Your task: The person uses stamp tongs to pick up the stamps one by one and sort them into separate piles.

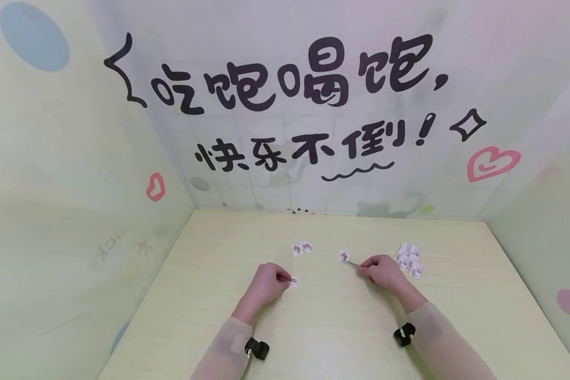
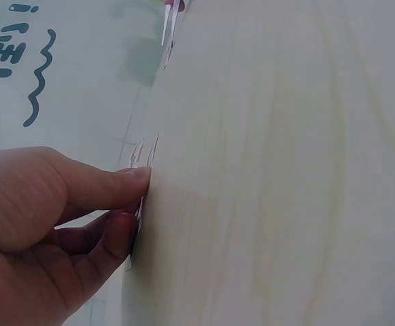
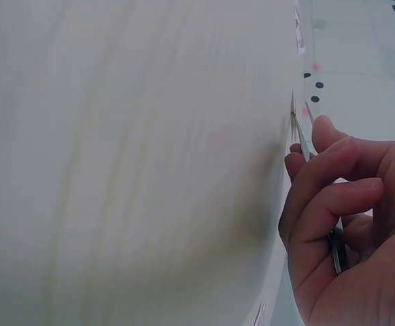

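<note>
With thumb and fingertips, my left hand (image 1: 268, 285) pinches a small white picture card (image 1: 293, 282) low over the table; the fingers hide part of it. In the left wrist view, paper edges (image 2: 140, 153) show past the thumb. My right hand (image 1: 382, 270) grips slim silver tweezers (image 1: 353, 263), also seen slanting out of the curled fingers in the right wrist view (image 3: 302, 136). Their tip lies at the lower edge of another small picture card (image 1: 343, 255). Two similar cards (image 1: 302, 248) lie overlapping beyond my left hand.
Several small cards (image 1: 410, 258) lie in a loose cluster just right of my right hand. The pale wood-grain table (image 1: 323, 327) meets a printed back wall (image 1: 275, 190) and side walls. A dark wrist camera (image 1: 258, 348) sits on the left sleeve, another (image 1: 404, 335) on the right.
</note>
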`<state>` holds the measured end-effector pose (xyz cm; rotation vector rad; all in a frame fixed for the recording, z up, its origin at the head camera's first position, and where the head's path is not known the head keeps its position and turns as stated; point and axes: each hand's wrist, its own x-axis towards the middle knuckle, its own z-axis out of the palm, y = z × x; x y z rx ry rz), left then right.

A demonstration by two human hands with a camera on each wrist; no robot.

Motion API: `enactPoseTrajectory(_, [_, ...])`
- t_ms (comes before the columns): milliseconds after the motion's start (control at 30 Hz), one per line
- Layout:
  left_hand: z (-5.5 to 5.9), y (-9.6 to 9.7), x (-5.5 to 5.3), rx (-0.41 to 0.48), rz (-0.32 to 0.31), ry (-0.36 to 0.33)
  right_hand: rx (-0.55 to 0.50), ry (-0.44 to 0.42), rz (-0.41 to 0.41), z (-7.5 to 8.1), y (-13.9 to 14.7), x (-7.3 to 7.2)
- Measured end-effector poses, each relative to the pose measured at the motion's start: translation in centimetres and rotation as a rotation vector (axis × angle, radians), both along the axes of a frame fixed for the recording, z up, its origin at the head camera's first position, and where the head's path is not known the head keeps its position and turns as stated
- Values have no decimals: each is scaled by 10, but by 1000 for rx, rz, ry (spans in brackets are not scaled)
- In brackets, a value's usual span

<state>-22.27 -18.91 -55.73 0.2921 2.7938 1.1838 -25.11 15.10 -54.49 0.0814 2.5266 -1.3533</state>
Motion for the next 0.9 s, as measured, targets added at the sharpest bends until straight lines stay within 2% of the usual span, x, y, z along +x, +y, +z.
enactPoseTrajectory(400, [0,0,0,4,9,-2,6,3,5,-1,7,10])
enactPoseTrajectory(567, [0,-1,-1,5,15,-8,-3,12,33,1,3,17])
enactPoseTrajectory(900, [1,-3,0,19,14,-27,-91,21,189,-1,-34,34])
